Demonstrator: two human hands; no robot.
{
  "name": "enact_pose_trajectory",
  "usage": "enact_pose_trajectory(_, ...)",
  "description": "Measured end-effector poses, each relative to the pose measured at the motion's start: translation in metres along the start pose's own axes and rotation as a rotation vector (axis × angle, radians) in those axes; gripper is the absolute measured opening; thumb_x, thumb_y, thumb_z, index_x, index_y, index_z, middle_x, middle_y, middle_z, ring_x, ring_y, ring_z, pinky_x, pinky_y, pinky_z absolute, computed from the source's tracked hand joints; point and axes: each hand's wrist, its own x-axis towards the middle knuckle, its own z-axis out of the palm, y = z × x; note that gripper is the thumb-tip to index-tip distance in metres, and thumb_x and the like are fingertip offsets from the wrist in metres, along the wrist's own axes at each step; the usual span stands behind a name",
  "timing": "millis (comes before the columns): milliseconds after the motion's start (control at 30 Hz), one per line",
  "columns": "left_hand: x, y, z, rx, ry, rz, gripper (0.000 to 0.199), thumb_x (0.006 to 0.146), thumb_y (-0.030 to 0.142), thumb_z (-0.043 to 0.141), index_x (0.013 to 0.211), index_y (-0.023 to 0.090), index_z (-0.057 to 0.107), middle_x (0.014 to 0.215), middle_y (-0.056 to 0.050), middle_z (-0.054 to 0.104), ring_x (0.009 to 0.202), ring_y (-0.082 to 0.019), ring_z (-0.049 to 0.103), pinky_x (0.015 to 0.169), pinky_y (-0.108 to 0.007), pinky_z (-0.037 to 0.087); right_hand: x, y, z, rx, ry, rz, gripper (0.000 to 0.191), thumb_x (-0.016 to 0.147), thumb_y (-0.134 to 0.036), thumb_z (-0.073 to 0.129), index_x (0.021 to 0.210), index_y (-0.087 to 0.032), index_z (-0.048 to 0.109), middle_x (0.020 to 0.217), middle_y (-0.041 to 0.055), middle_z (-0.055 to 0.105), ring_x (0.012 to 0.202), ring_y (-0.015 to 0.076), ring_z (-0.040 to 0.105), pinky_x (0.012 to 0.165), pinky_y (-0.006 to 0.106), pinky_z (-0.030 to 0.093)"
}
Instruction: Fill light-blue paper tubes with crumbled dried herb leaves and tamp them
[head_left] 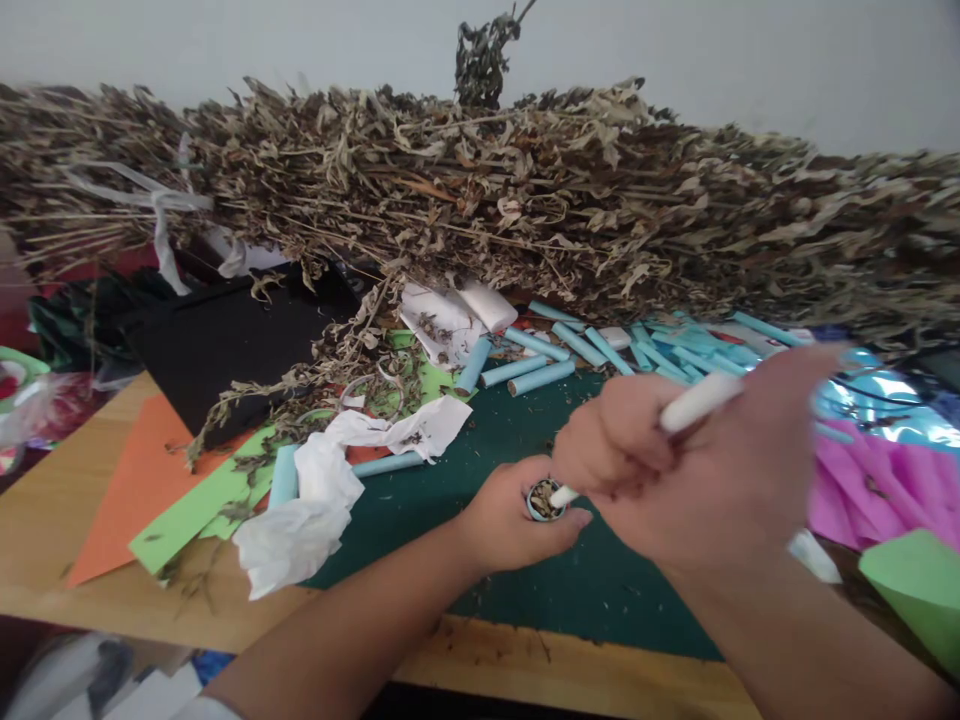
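My left hand (506,515) is wrapped round a blue paper tube (537,514), whose open end faces up toward me. Bits of dried leaf (543,497) fill the tube's mouth. In my closed right hand (697,480) is a white stick (701,402), slanting down to the left. Its lower tip is at the tube's mouth, against the leaf bits. Both hands are over a dark green mat (420,510). Beyond them lie several other light blue paper tubes (541,377).
Dried leafy stalks (525,190) are heaped along the wall. Left are crumpled white tissue (300,520), green paper (202,500), orange paper (124,500), scissors (373,390) and a black flat object (240,340). Pink crepe paper (885,480) lies right. The wooden table edge (510,655) runs in front.
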Motion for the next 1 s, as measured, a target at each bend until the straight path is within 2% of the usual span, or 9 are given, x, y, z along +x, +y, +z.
enact_pose_trajectory(100,0.001,-0.003,0.0,0.037,-0.018,0.04,0.018,0.063,0.027,0.053,0.073,0.012,0.052,0.064,-0.001,0.052,0.06,-0.01,0.047,0.058,-0.021,0.04,-0.006,0.006,0.0,-0.033,-0.002,-0.023,0.052,0.073,-0.059,0.036,0.042,-0.017,0.027,0.039,-0.004,0.023,0.037,0.0081,0.023,0.038,0.025,0.019)
enact_pose_trajectory(233,0.002,-0.005,0.0,0.114,-0.01,0.063,0.018,0.062,0.025,0.056,0.075,0.013,0.055,0.07,-0.004,0.059,0.066,-0.014,0.053,0.066,-0.024,0.044,-0.013,0.008,-0.001,-0.017,-0.073,-0.154,0.044,0.079,-0.044,0.035,0.045,-0.016,0.026,0.042,-0.0036,0.025,0.041,0.009,0.029,0.042,0.025,0.025)
enact_pose_trajectory(300,0.002,-0.004,0.0,0.123,-0.029,0.138,0.017,0.062,0.021,0.056,0.078,0.015,0.057,0.08,-0.003,0.062,0.076,-0.016,0.055,0.074,-0.025,0.043,-0.014,0.008,0.002,-0.069,-0.049,-0.134,0.045,0.077,-0.047,0.035,0.045,-0.017,0.026,0.042,-0.0029,0.026,0.041,0.0101,0.029,0.042,0.026,0.025)
enact_pose_trajectory(367,0.002,0.0,-0.001,0.127,-0.054,0.153,0.017,0.064,0.018,0.055,0.081,0.016,0.058,0.086,-0.002,0.062,0.081,-0.016,0.055,0.076,-0.025,0.043,-0.014,0.007,0.004,-0.108,-0.038,-0.06,0.045,0.075,-0.049,0.036,0.044,-0.018,0.027,0.042,-0.0025,0.027,0.041,0.0107,0.028,0.043,0.027,0.025)
enact_pose_trajectory(500,0.004,0.004,-0.001,0.136,-0.059,0.054,0.02,0.062,0.015,0.055,0.082,0.014,0.057,0.08,-0.003,0.062,0.076,-0.016,0.056,0.069,-0.024,0.045,-0.01,0.006,0.003,-0.01,-0.073,-0.049,0.043,0.074,-0.046,0.036,0.044,-0.017,0.028,0.041,-0.003,0.025,0.04,0.0093,0.028,0.042,0.026,0.024)
enact_pose_trajectory(667,0.004,0.0,0.0,0.114,-0.011,0.032,0.017,0.061,0.019,0.055,0.076,0.011,0.056,0.071,-0.004,0.061,0.069,-0.015,0.055,0.063,-0.023,0.045,-0.004,0.009,-0.003,0.051,-0.053,0.005,0.044,0.075,-0.047,0.034,0.043,-0.017,0.029,0.038,-0.0035,0.024,0.037,0.0084,0.025,0.04,0.025,0.022)
enact_pose_trajectory(733,0.003,0.0,0.001,0.116,-0.007,0.048,0.016,0.06,0.018,0.055,0.074,0.011,0.055,0.07,-0.004,0.06,0.067,-0.015,0.054,0.062,-0.023,0.045,-0.004,0.009,-0.004,0.041,-0.055,-0.037,0.044,0.075,-0.046,0.035,0.043,-0.016,0.029,0.039,-0.0034,0.024,0.038,0.0083,0.027,0.04,0.025,0.022)
enact_pose_trajectory(833,0.003,0.002,0.0,0.161,-0.025,0.076,0.014,0.06,0.018,0.056,0.072,0.012,0.055,0.07,-0.003,0.059,0.068,-0.014,0.053,0.064,-0.022,0.044,-0.006,0.008,-0.003,-0.018,-0.066,-0.024,0.043,0.073,-0.047,0.037,0.044,-0.017,0.032,0.04,-0.0023,0.028,0.04,0.0096,0.03,0.042,0.026,0.023)
enact_pose_trajectory(1000,0.002,0.005,-0.001,0.266,-0.022,-0.017,0.013,0.063,0.019,0.055,0.074,0.014,0.057,0.066,-0.001,0.057,0.064,-0.012,0.05,0.058,-0.019,0.043,-0.012,0.006,-0.002,-0.054,-0.068,-0.055,0.042,0.074,-0.046,0.035,0.045,-0.017,0.03,0.041,-0.0021,0.027,0.04,0.0106,0.029,0.043,0.027,0.025)
